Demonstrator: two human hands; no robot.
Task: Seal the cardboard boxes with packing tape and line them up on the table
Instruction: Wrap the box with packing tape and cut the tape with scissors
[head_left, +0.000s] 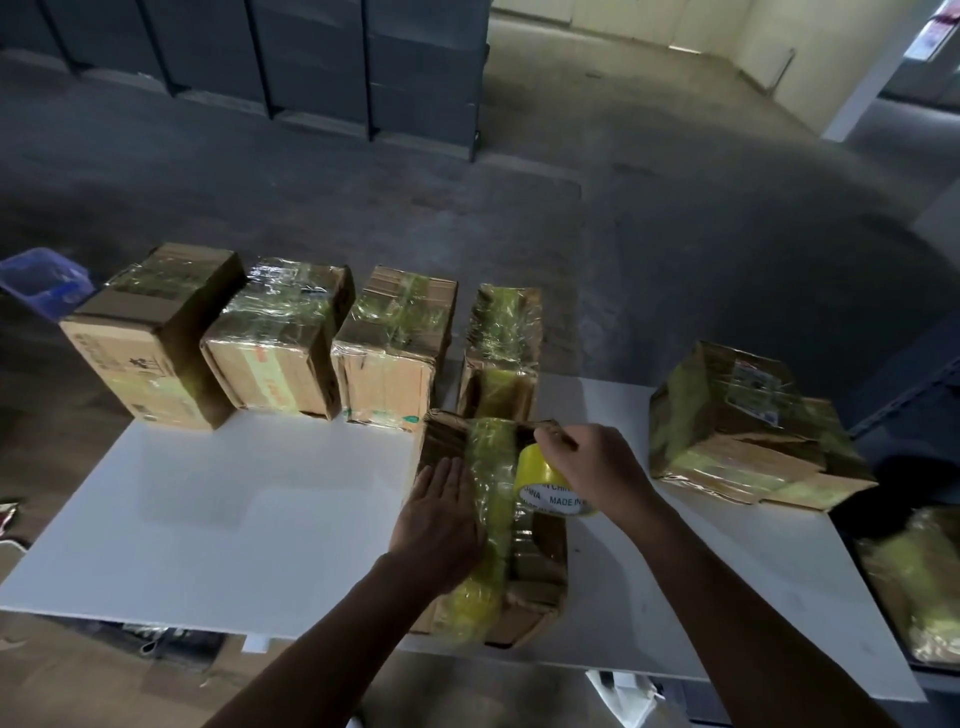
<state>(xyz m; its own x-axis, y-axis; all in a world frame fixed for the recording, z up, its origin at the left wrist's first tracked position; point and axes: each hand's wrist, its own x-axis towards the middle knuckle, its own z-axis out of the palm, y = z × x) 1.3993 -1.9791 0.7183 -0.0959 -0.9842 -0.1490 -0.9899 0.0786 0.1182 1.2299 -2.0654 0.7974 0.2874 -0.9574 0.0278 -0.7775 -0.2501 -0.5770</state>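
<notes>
A white counter fills the lower half of the view, its top smooth and pale, set at a slant across the frame. Beyond it lies a grey concrete floor, mottled and stained, dim close by and brighter toward the far right. Along the far left stands a row of dark grey metal cabinets, their bases on the floor. At the far right a pale cream wall catches the light, and a white pillar runs slantwise across the corner. A blue plastic bin sits past the counter's far left corner. A dark shelf frame stands at the right edge.
</notes>
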